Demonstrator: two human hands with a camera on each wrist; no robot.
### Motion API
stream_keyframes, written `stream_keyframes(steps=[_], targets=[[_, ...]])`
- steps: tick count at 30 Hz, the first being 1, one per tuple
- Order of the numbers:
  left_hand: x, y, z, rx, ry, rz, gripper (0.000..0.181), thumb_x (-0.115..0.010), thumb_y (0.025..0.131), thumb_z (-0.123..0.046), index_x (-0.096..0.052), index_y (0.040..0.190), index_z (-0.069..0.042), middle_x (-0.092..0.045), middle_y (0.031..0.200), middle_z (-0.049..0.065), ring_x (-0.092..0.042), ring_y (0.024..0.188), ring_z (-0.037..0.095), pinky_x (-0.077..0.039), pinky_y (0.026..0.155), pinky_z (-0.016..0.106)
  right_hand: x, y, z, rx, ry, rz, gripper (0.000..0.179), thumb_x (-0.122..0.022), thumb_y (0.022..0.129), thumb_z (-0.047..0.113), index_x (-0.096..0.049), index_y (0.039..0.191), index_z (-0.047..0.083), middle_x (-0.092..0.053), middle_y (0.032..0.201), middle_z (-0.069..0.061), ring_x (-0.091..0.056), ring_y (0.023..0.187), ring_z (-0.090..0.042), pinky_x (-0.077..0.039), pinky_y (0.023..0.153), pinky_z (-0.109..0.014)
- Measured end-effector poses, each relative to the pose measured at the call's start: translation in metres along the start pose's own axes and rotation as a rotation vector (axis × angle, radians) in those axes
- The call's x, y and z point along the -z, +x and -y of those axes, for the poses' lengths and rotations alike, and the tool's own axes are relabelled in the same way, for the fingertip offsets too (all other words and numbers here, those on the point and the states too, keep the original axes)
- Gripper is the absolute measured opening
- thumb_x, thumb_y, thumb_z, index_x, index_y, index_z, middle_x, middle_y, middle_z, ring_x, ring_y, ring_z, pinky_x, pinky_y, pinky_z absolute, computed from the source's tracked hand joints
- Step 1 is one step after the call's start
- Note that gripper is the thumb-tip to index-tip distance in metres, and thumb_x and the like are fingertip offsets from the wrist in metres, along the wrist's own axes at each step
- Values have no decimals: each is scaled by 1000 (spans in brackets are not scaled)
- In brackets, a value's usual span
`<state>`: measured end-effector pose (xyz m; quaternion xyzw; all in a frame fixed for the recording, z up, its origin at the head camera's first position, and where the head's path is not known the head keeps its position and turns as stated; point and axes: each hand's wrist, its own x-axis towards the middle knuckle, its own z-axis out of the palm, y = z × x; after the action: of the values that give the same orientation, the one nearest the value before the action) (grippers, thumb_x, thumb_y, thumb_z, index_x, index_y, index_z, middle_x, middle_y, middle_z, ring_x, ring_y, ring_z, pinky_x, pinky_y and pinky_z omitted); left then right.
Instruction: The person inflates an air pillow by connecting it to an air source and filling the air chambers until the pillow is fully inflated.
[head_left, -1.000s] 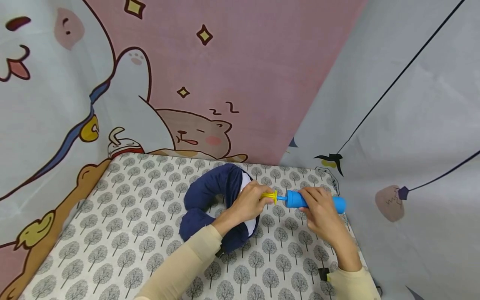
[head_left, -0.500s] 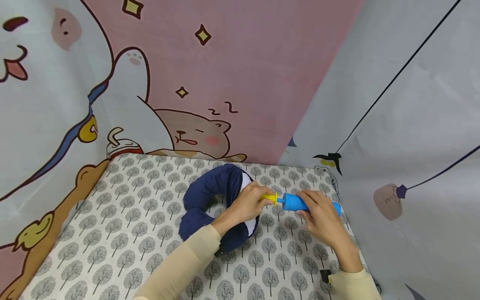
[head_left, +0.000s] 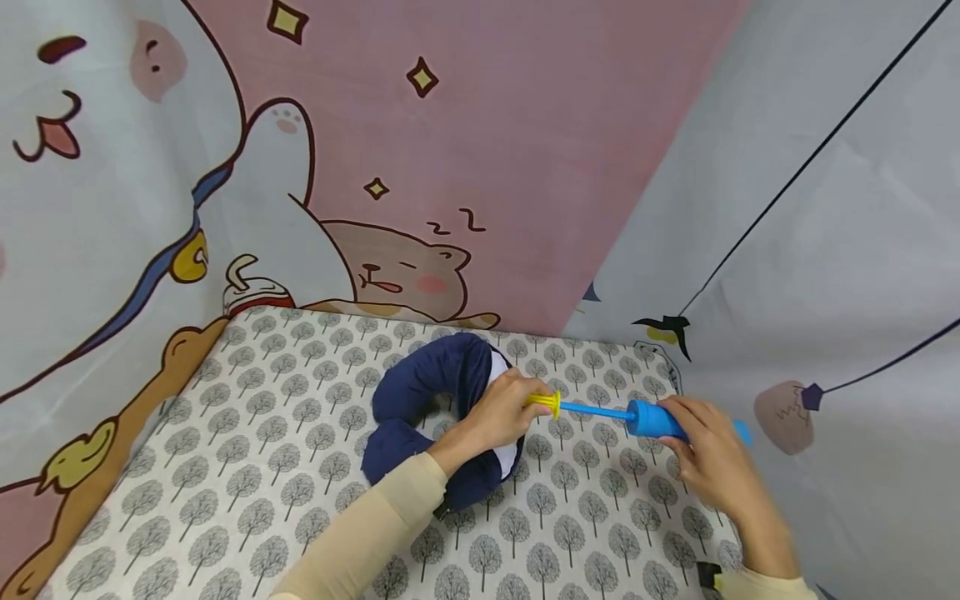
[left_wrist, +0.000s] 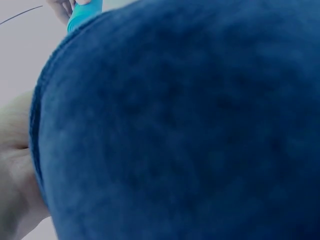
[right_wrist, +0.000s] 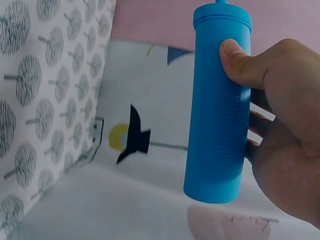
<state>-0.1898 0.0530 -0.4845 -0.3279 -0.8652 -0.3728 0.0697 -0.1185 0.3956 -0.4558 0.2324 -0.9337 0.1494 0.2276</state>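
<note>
My right hand [head_left: 708, 450] grips the ribbed barrel of a blue hand pump [head_left: 652, 419], held sideways; the right wrist view shows the thumb lying along the barrel [right_wrist: 217, 110]. A thin blue rod [head_left: 596, 410] runs from the barrel to a yellow flanged end piece [head_left: 553, 405], which my left hand [head_left: 504, 412] pinches. That hand is at the white-lined side of a navy U-shaped neck pillow [head_left: 427, 379]. What its fingertips touch behind the yellow piece is hidden. In the left wrist view, the pillow's blue fabric [left_wrist: 175, 120] fills most of the frame.
The pillow lies on a table with a tree-print cloth [head_left: 300, 400]. Printed fabric walls [head_left: 540, 167] stand behind and at both sides. A small black and yellow object [head_left: 708, 575] is beside the right sleeve.
The right hand first slid the barrel left toward the yellow piece, then drew it right, so much more rod shows now. The left hand keeps its grip. The view shifted slightly.
</note>
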Motion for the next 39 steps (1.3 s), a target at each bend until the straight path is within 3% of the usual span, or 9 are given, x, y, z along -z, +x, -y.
stream_keyframes(steps=[7,10,16,24,32,39], targets=[[1,0,-1,-19,-1,-24,20,-79,106,-20,-84,122,-9,-88,116,6,-65,93,19,-55,81,25,13,-6,-13,-39,-22,13,64,-91,82,-9,-69,143,-4,-70,140,-30,-61,126,-54,-43,107,-73],[-6,0,5,-41,-24,-49,18,-79,106,-18,-84,120,-8,-88,115,7,-63,90,18,-54,78,24,13,-5,-10,-21,-27,23,65,-92,81,-8,-70,142,-4,-70,140,-30,-61,126,-54,-42,107,-73],[-16,-2,13,-82,-17,-90,19,-80,106,-19,-85,121,-8,-88,113,5,-59,86,14,-53,75,24,1,5,7,38,-42,39,63,-92,82,-6,-69,141,-6,-71,139,-32,-61,127,-56,-42,104,-71],[-9,1,7,-55,-49,-91,17,-81,104,-18,-86,117,-7,-89,113,8,-58,86,16,-52,78,24,-12,23,32,73,-67,28,55,-90,87,-4,-70,139,-6,-74,135,-29,-64,125,-54,-45,106,-72],[-14,3,15,-59,-7,-107,17,-82,104,-22,-86,117,-11,-89,112,2,-59,86,13,-52,77,20,-31,34,50,92,-78,13,54,-91,87,-3,-72,137,-6,-75,134,-28,-66,124,-52,-47,107,-71],[-7,1,6,-49,-48,-102,20,-82,104,-18,-85,119,-5,-88,112,8,-59,87,14,-54,78,23,-40,42,62,108,-82,9,54,-92,86,-2,-71,136,-6,-75,135,-27,-66,123,-51,-48,107,-71]])
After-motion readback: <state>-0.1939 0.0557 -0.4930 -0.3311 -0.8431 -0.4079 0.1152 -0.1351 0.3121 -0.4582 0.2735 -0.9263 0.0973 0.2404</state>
